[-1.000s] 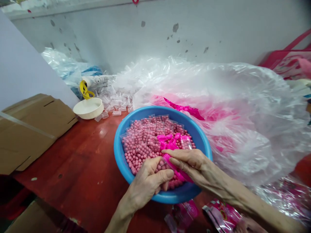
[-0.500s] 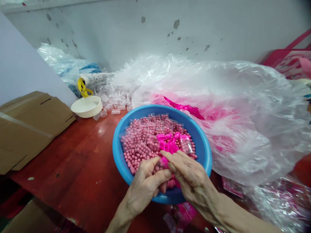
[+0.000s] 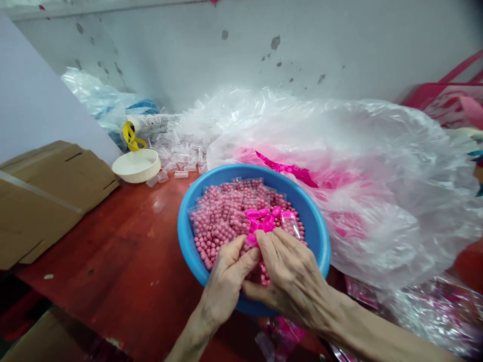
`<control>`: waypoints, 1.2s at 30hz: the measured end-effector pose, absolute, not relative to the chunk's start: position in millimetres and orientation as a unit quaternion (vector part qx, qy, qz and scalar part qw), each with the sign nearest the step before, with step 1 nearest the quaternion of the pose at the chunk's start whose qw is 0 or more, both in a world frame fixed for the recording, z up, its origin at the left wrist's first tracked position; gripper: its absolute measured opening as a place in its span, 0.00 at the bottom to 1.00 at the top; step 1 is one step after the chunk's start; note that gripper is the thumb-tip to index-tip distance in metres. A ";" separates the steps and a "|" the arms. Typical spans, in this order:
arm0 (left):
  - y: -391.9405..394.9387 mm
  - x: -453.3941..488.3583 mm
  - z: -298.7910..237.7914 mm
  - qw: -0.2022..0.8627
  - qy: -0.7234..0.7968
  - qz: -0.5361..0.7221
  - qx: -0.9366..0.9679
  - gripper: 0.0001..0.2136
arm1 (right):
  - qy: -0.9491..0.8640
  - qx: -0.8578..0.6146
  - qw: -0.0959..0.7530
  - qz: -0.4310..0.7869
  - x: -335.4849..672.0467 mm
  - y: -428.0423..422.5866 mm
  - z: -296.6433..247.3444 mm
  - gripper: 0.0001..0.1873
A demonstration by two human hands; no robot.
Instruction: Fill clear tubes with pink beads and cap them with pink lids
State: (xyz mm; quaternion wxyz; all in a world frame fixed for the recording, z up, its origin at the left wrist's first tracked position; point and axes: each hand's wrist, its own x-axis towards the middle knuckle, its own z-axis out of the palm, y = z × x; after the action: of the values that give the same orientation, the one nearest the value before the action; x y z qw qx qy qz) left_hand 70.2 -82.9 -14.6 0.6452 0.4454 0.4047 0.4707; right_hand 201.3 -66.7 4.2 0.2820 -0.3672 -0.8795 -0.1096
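Our left hand (image 3: 225, 281) and our right hand (image 3: 290, 274) sit close together over the basin, both narrowed, fingers curled inward and almost meeting at a bright pink plastic piece (image 3: 252, 239); with the fingers crowding it, we cannot tell whether they truly grip it or what else they pinch. Under them lies a blue plastic basin (image 3: 184, 236) filled with pink beads (image 3: 215, 236) sealed in small clear sachets (image 3: 236, 221), with more bright pink plastic pieces (image 3: 262, 220) heaped near the middle, just beyond our fingertips. Our hands hide the basin's near part. The basin rests on a red wooden tabletop (image 3: 113, 236), just beside a big clear plastic bag (image 3: 358, 166) with pink showing through, which blocks whatever lies behind it on the right. Left of the basin we see flattened brown cardboard (image 3: 49, 201), a white round dish (image 3: 136, 166), a yellow strap (image 3: 130, 137) beside a white roll (image 3: 147, 123), and scattered small clear plastic tubes (image 3: 181, 174). Printed pink packets (image 3: 281, 334) lie half hidden below our right forearm (image 3: 377, 334), and a pink bag (image 3: 441, 100) is cut off at the right edge
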 end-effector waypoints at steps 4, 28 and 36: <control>-83.4 70.1 -15.7 0.567 0.473 0.460 0.494 0.12 | -0.878 -0.346 0.306 -0.124 197.2 -66.2 -3.3 0.11; -84.9 70.8 -9.4 0.590 0.463 0.476 0.459 0.18 | -0.894 -0.358 0.269 0.013 221.0 -62.2 0.3 0.32; -94.7 73.0 -6.1 0.508 0.521 0.482 0.489 0.13 | -0.891 -0.327 0.313 -0.042 203.8 -55.5 1.9 0.14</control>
State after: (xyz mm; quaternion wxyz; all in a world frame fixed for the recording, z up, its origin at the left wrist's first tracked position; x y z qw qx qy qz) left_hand 73.0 -94.7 -6.1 0.5080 0.4885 0.5208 0.4817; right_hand 203.8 -55.5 1.9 0.3126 -0.3265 -0.8910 -0.0419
